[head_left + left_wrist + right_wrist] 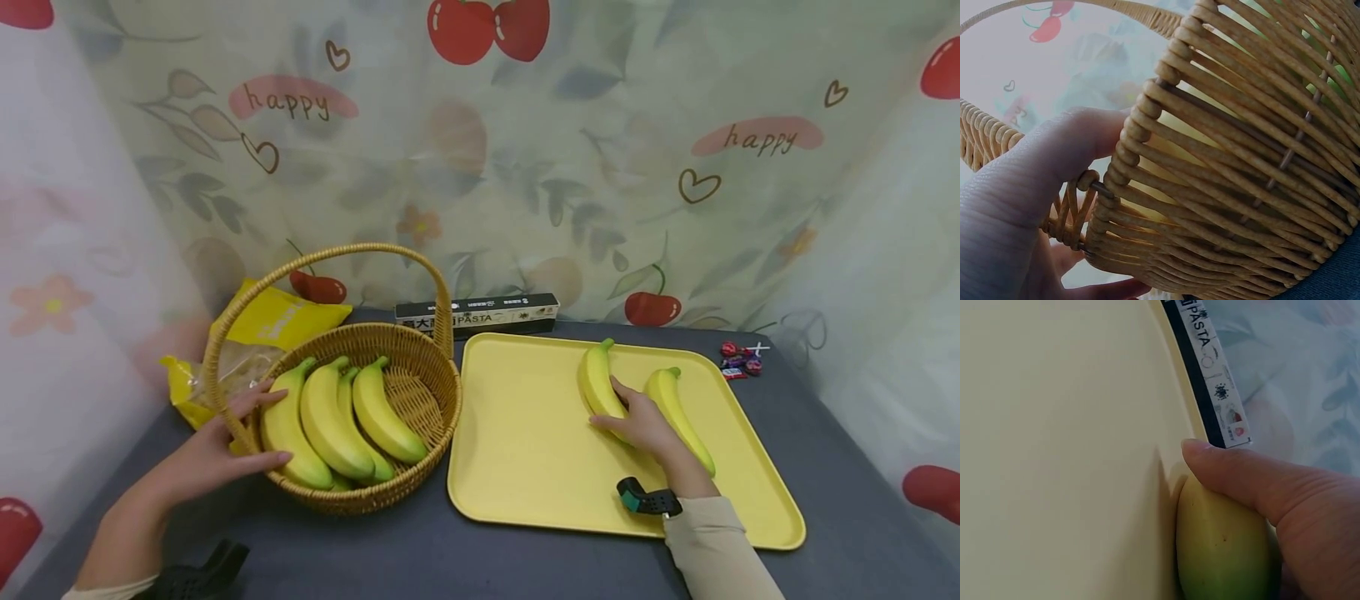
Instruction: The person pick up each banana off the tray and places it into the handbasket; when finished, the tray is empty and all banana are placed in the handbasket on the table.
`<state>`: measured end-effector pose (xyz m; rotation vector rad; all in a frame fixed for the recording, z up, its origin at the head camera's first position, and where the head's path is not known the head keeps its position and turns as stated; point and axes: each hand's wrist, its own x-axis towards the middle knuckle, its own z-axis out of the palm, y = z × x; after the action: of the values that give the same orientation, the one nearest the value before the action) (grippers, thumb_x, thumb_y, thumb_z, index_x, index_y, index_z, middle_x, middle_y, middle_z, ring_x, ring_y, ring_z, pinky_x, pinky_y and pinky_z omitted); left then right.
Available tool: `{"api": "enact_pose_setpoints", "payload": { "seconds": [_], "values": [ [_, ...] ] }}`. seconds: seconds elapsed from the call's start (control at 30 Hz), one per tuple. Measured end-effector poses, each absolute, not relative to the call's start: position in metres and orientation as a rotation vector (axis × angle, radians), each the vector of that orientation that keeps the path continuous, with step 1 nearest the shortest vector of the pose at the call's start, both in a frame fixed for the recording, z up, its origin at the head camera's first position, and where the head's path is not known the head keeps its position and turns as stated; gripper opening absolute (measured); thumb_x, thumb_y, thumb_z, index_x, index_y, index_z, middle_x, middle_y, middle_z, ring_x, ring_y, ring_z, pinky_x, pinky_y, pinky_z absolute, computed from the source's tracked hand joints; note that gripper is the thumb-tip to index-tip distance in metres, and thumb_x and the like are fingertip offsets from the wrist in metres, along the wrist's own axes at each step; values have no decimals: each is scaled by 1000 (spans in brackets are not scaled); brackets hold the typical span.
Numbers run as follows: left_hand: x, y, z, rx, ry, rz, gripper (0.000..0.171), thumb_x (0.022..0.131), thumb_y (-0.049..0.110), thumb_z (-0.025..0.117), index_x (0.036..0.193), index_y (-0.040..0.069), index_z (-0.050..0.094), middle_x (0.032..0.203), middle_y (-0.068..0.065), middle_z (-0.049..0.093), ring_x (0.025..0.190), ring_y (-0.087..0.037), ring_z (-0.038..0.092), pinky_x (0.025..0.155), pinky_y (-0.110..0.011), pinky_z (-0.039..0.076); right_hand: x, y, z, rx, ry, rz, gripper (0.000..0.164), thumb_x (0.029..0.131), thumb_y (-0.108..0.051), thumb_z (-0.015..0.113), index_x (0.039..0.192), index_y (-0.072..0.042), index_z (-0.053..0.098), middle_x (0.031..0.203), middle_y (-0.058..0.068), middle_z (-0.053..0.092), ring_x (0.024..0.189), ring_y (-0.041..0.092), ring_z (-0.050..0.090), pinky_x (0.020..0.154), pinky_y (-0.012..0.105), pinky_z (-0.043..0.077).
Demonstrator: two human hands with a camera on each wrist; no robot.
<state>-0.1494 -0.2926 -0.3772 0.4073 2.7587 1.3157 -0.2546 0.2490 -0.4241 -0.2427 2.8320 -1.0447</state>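
Note:
A wicker basket with a tall hoop handle holds several bananas. My left hand grips the basket's left side where the handle meets the rim. Its thumb reaches over the rim, and the other fingers pass on the far side of the handle, close against the leftmost banana. On the yellow tray, my right hand holds a banana by its middle and lower part, thumb on one side. That banana lies on the tray; another banana lies to its right.
Behind the tray stands a long black and white pasta box. A yellow packet sits behind the basket, with a clear plastic part at its left. Small wrapped candies lie past the tray's far right corner. A printed curtain hangs around the dark table.

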Motion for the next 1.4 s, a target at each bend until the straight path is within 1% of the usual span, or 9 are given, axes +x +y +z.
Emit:
{"api": "enact_pose_setpoints", "payload": {
  "seconds": [0.07,0.23,0.47,0.67,0.77,0.87,1.07,1.3,1.4],
  "values": [
    [-149,-293,-377,409,2762,1312,75,81,25,72,143,8,34,154,-26,8,138,-51,0,95,-73,19,-254,249,-422,-247,2841,-1065,86,84,-32,69,145,5,21,145,28,31,132,42,34,102,50,36],
    [-150,-293,-378,413,2767,1308,74,81,25,72,143,8,34,154,-26,7,138,-51,0,94,-73,19,-254,250,-418,-236,2879,-1105,79,84,-26,70,143,4,27,142,27,38,126,39,43,94,44,42],
    [-150,-294,-379,426,2771,1313,73,81,24,72,142,7,35,153,-27,8,138,-52,1,95,-73,19,-254,254,-411,-180,2903,-1092,77,84,-26,69,144,1,29,141,26,40,113,32,51,81,32,43],
    [-150,-294,-379,433,2776,1303,73,82,24,72,143,8,35,153,-27,9,138,-52,4,94,-72,22,-252,255,-400,-157,2882,-1114,76,84,-24,69,144,-1,29,143,25,38,107,27,49,77,28,39],
    [-150,-294,-379,431,2778,1297,74,82,24,72,143,8,34,153,-27,9,138,-52,5,94,-71,23,-251,252,-396,-194,2896,-1117,74,84,-23,69,144,-2,31,142,26,39,99,25,50,72,25,39],
    [-150,-294,-380,429,2779,1295,74,82,24,72,143,9,34,153,-27,9,138,-52,5,94,-71,23,-250,248,-393,-232,2916,-1118,72,84,-21,69,143,-2,32,140,26,42,88,23,50,66,24,39],
    [-151,-295,-380,432,2776,1303,73,81,24,72,143,9,35,154,-26,9,138,-51,3,95,-72,21,-245,238,-384,-318,2892,-1182,71,84,-20,69,143,-3,33,136,25,47,74,18,49,60,23,42],
    [-150,-295,-380,425,2766,1311,75,81,24,72,143,8,34,154,-26,6,138,-52,-1,96,-72,18,-238,226,-371,-452,2862,-1183,69,84,-19,70,142,-2,36,138,24,46,75,17,49,63,22,41],
    [-150,-295,-380,428,2773,1317,74,81,24,73,143,8,35,154,-26,7,138,-52,-2,96,-73,17,-234,220,-365,-502,2854,-1172,69,83,-20,71,141,-3,38,130,22,54,71,17,47,61,23,40]
  ]
}}
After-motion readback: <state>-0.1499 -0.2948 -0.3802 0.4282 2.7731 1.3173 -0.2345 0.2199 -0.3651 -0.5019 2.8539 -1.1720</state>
